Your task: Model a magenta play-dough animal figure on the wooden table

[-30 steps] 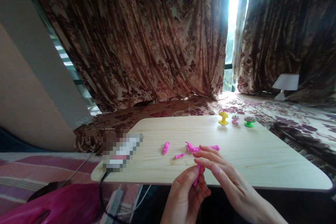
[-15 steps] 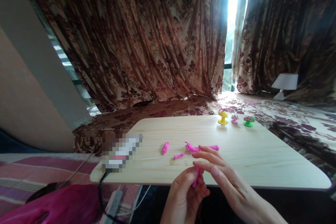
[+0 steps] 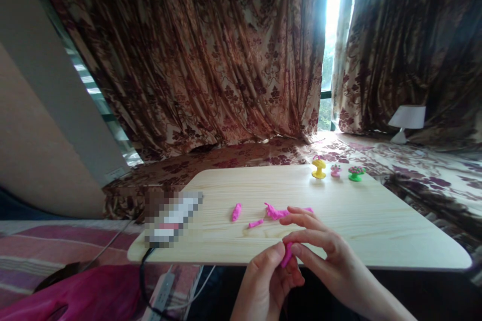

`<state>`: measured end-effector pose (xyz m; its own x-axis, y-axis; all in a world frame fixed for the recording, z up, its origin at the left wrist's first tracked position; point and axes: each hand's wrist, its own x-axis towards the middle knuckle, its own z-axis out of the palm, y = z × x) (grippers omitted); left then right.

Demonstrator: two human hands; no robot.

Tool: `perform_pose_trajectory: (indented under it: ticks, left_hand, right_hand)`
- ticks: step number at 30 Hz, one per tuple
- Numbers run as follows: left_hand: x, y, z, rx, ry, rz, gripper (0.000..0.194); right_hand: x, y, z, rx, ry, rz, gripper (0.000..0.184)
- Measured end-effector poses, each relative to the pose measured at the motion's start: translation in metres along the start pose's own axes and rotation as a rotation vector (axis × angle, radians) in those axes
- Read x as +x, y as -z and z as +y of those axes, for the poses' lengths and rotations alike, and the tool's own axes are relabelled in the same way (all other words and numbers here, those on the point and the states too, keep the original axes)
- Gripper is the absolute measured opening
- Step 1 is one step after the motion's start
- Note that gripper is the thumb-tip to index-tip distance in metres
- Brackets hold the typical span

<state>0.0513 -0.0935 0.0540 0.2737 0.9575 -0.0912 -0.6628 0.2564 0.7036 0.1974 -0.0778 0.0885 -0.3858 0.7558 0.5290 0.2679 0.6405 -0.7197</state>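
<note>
Just over the table's near edge, a small pink piece of modelling clay (image 3: 286,256) is pinched in my left hand (image 3: 261,273), thumb on top and the other fingers curled beneath. My right hand (image 3: 329,248) meets it from the right, its thumb and forefinger closed on the clay's upper end. Its other fingers reach forward over the table. Beyond my hands lie a ragged pink clay lump (image 3: 274,211), partly covered by my right fingers, a short thin pink clay strip (image 3: 256,223) and a thicker pink clay piece (image 3: 236,212).
At the table's (image 3: 406,241) far side stand a yellow clay figure (image 3: 319,169), a small pink one (image 3: 336,171) and a green one (image 3: 356,174) with a dotted top. A blurred-out object (image 3: 176,218) with a black cable (image 3: 143,276) occupies the left edge. A white lamp (image 3: 407,118) stands behind.
My right thumb has come down onto the pink clay and pinches it with the forefinger; before, those fingers were stretched out above it. The clay shows more between both hands.
</note>
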Motion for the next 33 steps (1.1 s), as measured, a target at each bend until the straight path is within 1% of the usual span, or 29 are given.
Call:
perform_pose_trajectory:
  ticks: [4, 7, 9, 13, 15, 18, 22, 23, 26, 28, 31, 33]
  left_hand:
    - [0.0, 0.001, 0.0, 0.019, 0.007, 0.004, 0.02]
    - [0.0, 0.0, 0.0, 0.0, 0.027, 0.02, 0.019]
    - [-0.001, -0.001, 0.001, -0.017, 0.042, 0.034, 0.02]
    - [-0.004, -0.005, 0.002, -0.082, 0.022, 0.016, 0.019]
    - [-0.004, -0.006, 0.003, -0.091, 0.032, 0.012, 0.019]
    - [-0.003, -0.004, 0.002, -0.064, 0.05, 0.028, 0.02]
    - [-0.002, -0.002, 0.002, -0.062, 0.001, 0.046, 0.019]
    - [-0.002, -0.002, 0.002, -0.051, -0.014, 0.063, 0.019]
    - [-0.001, -0.003, 0.003, -0.03, -0.046, 0.142, 0.018]
    - [-0.001, -0.003, 0.004, -0.032, -0.063, 0.186, 0.02]
    - [0.0, -0.004, 0.003, -0.004, -0.088, 0.212, 0.025]
    - [0.0, -0.003, 0.003, 0.011, -0.094, 0.208, 0.026]
  right_hand:
    - [-0.002, 0.0, 0.006, -0.022, 0.022, 0.024, 0.017]
    - [-0.006, 0.003, 0.008, -0.048, 0.037, 0.005, 0.031]
    - [-0.008, 0.005, 0.005, -0.078, 0.021, -0.024, 0.039]
    - [-0.008, 0.007, -0.006, -0.14, 0.043, -0.105, 0.033]
    - [-0.007, 0.006, -0.007, -0.145, 0.048, -0.101, 0.034]
    - [-0.006, 0.005, -0.005, -0.142, 0.032, -0.048, 0.037]
    - [-0.006, 0.004, -0.001, -0.163, 0.038, -0.115, 0.035]
    - [-0.007, 0.005, 0.0, -0.163, 0.027, -0.104, 0.037]
    - [-0.011, 0.005, 0.003, -0.163, -0.017, -0.007, 0.045]
    - [-0.013, 0.003, 0.006, -0.171, -0.015, 0.019, 0.047]
    - [-0.016, -0.003, 0.01, -0.17, 0.016, 0.043, 0.045]
    - [-0.016, -0.008, 0.013, -0.146, 0.022, 0.079, 0.038]
